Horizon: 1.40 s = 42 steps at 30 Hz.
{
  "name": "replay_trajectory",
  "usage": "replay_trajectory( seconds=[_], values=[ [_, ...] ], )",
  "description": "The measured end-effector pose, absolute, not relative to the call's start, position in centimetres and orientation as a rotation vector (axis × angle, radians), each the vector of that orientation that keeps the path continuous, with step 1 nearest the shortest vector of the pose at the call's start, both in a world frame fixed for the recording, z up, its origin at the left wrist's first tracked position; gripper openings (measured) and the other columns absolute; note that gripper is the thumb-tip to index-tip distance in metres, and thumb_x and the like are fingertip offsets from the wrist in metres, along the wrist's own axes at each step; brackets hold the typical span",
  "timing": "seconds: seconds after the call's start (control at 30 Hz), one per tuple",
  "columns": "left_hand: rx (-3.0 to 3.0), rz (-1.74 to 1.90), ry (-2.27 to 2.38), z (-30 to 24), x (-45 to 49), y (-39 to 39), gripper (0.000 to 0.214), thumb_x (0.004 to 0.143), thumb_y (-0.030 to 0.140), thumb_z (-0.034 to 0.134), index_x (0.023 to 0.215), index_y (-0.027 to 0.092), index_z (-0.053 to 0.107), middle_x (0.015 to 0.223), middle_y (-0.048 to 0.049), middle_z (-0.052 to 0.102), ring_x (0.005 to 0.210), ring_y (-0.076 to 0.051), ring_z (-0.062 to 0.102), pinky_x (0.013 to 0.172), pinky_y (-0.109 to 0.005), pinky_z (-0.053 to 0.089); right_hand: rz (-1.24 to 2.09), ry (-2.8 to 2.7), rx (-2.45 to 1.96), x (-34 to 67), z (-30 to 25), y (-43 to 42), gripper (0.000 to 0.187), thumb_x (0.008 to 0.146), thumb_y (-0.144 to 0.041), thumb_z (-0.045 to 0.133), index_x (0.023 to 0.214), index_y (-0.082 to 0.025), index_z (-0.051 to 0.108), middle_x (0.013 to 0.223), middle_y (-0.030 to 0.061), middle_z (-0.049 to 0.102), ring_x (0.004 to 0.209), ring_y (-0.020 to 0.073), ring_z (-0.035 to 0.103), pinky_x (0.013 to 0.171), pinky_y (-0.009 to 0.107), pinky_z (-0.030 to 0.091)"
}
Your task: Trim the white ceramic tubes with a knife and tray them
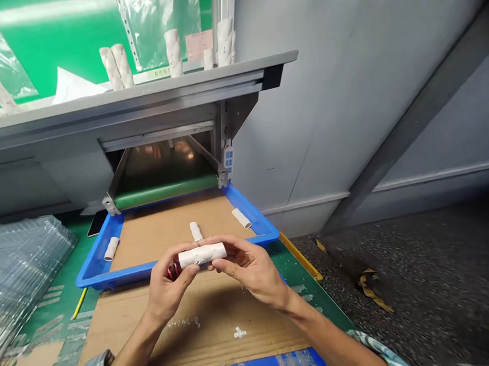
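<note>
A white cylindrical tube (202, 255) with a bumpy, marked surface lies level between both my hands. My left hand (167, 290) grips its left end, thumb underneath and fingers over the top. A dark and pink item (174, 270), too hidden to name, shows inside the left palm. On the right end, my right hand (258, 273) is closed with the thumb below and fingers along the far side. Just beyond sits a blue tray (140, 277) lined with cardboard, holding similar white tubes: one at left (111, 249), one in the middle (195, 231), one at right (241, 218).
A green conveyor belt (165, 177) ends over the tray. Cardboard (188, 341) bearing a small white scrap (239, 332) lies under my hands. Clear plastic trays (24, 268) are stacked left, near a yellow stick (80, 303). Several white tubes stand on the shelf (148, 95) above.
</note>
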<state>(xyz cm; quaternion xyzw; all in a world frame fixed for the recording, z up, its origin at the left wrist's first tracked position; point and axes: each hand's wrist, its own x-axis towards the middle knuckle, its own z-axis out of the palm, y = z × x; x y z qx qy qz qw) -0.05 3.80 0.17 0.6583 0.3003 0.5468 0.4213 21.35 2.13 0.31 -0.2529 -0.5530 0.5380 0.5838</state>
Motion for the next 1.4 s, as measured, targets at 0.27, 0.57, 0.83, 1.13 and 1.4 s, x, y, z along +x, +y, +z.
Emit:
replay_trajectory(
  seconds=[0.27,0.57,0.83,1.13,1.4],
  values=[
    [1.700,1.409,0.732,0.4,-0.2,3.2,0.028,0.100,0.035,0.082,0.125,0.024,0.079,0.118,-0.0081,0.082,0.103,-0.020,0.077,0.086,-0.025,0.058,1.121,-1.379,-0.583,21.1,-0.8,1.6,0.032,0.102,-0.030,0.080,0.133,-0.037,0.078,0.139,0.0026,0.077,0.130,0.0191,0.073,0.110,0.029,0.061],
    [1.740,1.418,0.752,0.5,-0.3,3.2,0.025,0.102,0.029,0.077,0.126,0.024,0.075,0.114,-0.0066,0.081,0.097,-0.019,0.075,0.079,-0.025,0.057,1.070,-1.397,-0.729,21.0,-0.4,1.6,0.034,0.100,-0.042,0.081,0.131,-0.028,0.075,0.138,0.0095,0.078,0.122,0.0238,0.078,0.106,0.034,0.066],
    [1.740,1.391,0.783,0.4,-0.7,3.4,0.025,0.101,0.033,0.079,0.124,0.024,0.078,0.112,-0.0054,0.081,0.089,-0.016,0.072,0.077,-0.022,0.055,1.153,-1.380,-0.695,21.3,-0.6,1.8,0.027,0.100,-0.036,0.082,0.127,-0.032,0.078,0.132,0.0058,0.081,0.119,0.0221,0.080,0.105,0.034,0.067],
    [1.758,1.364,0.879,-0.2,-0.9,3.3,0.031,0.104,0.040,0.073,0.126,0.019,0.075,0.107,-0.0085,0.077,0.080,-0.017,0.066,0.071,-0.025,0.054,0.982,-1.461,-0.697,21.1,-1.0,1.7,0.020,0.101,-0.031,0.079,0.121,-0.030,0.077,0.136,0.0077,0.078,0.129,0.0238,0.074,0.110,0.039,0.065],
    [1.823,1.345,0.921,-0.3,-0.3,3.1,0.024,0.101,0.033,0.072,0.120,0.019,0.075,0.102,-0.0074,0.077,0.070,-0.015,0.060,0.062,-0.024,0.049,0.567,-1.665,-0.793,21.0,-1.0,1.8,0.047,0.102,-0.024,0.076,0.146,-0.033,0.064,0.135,0.0069,0.076,0.127,0.0243,0.074,0.111,0.041,0.064]
  ],
)
